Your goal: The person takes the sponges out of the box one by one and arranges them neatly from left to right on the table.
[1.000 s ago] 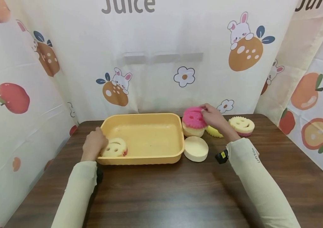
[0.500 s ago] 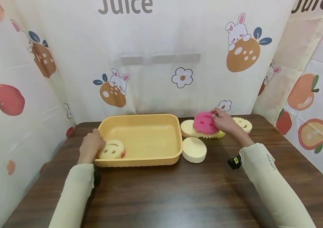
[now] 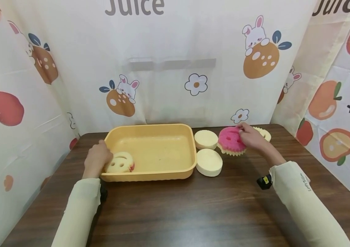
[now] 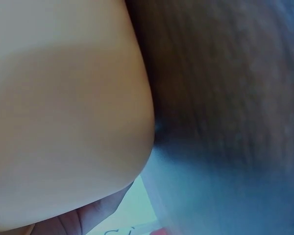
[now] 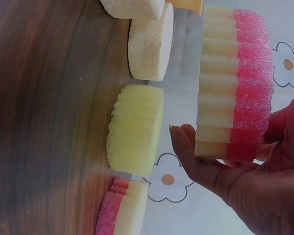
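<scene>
My left hand [image 3: 97,157] grips the left rim of a yellow plastic tray [image 3: 153,176]; in the left wrist view its fingers [image 4: 95,215] show behind the tray's corner. A cream smiley-face sponge [image 3: 119,162] with a pink underside lies in the tray by that hand. My right hand [image 3: 253,137] pinches the edge of a pink-and-cream smiley sponge [image 3: 230,139] with a scalloped edge. The right wrist view shows this sponge raised over the table, pink side up. Below it lies a yellow scalloped sponge [image 5: 136,129], hidden behind it in the head view.
Two plain round cream sponges, a rear one [image 3: 206,140] and a front one [image 3: 209,163], lie right of the tray. Another cream-and-pink smiley sponge [image 3: 264,134] lies beyond my right hand, partly hidden. A printed cloth [image 3: 168,92] stands behind the dark wooden table [image 3: 175,209].
My right hand has carried the pink-and-cream sponge rightward, from over the rear round sponge to over the yellow one. The left hand keeps its place on the tray.
</scene>
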A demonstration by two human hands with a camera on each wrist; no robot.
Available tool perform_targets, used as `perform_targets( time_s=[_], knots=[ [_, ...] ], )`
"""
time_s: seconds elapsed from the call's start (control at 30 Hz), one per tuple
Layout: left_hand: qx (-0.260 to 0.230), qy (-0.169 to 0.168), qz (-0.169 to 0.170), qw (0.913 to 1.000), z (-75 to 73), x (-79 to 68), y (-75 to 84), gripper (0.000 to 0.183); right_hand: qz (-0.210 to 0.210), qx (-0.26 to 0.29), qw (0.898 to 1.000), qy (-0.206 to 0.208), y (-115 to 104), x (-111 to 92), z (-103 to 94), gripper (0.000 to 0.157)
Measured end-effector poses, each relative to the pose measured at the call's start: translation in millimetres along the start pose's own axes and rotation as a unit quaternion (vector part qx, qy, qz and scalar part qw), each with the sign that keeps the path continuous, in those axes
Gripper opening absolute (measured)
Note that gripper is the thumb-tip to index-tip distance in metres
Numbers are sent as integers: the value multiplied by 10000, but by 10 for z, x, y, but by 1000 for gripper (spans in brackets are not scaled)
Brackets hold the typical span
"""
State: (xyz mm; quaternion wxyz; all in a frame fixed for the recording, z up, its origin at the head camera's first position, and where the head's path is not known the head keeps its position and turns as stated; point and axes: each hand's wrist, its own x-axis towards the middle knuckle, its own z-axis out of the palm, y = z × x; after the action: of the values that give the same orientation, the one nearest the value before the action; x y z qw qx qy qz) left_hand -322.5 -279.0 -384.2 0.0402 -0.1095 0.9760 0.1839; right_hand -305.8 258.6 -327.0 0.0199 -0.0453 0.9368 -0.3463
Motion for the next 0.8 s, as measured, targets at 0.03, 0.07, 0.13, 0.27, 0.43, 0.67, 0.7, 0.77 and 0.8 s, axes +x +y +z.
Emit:
perform_targets(
  time_s=[0.03, 0.07, 0.13, 0.27, 0.43, 0.67, 0.7, 0.77, 0.8],
  knots=[
    [0, 13, -2, 10000, 4, -5, 3, 61, 14, -6, 10000, -13, 13, -6, -2, 48],
    [-6, 21, -5, 10000, 7, -9, 4, 61, 26, -3, 10000, -27, 28, -13, -5, 48],
    [-18, 35, -9, 10000, 14, -16, 1, 60, 50, -20, 10000, -65, 57, -29, -3, 47],
    [-47, 54, -27, 10000, 26, -32, -17, 59, -10, -104, 9999, -100, 112, -64, 14, 45],
    [-59, 53, -9, 10000, 50, -50, -16, 60, -93, -226, 9997, -70, 179, -115, 36, 44],
    [-59, 97, 8, 9999, 43, -44, 11, 58, -227, -190, 9995, -118, 273, -155, 60, 41],
    [-53, 109, 3, 9999, 36, -39, 8, 58, -264, -183, 9994, -135, 288, -157, 68, 40],
    [-50, 105, -2, 9999, 23, -31, 2, 58, -342, -245, 9990, -147, 312, -160, 77, 39],
    [-59, 96, -6, 9999, 19, -30, 1, 58, -372, -290, 9988, -142, 325, -160, 79, 38]
  ],
)
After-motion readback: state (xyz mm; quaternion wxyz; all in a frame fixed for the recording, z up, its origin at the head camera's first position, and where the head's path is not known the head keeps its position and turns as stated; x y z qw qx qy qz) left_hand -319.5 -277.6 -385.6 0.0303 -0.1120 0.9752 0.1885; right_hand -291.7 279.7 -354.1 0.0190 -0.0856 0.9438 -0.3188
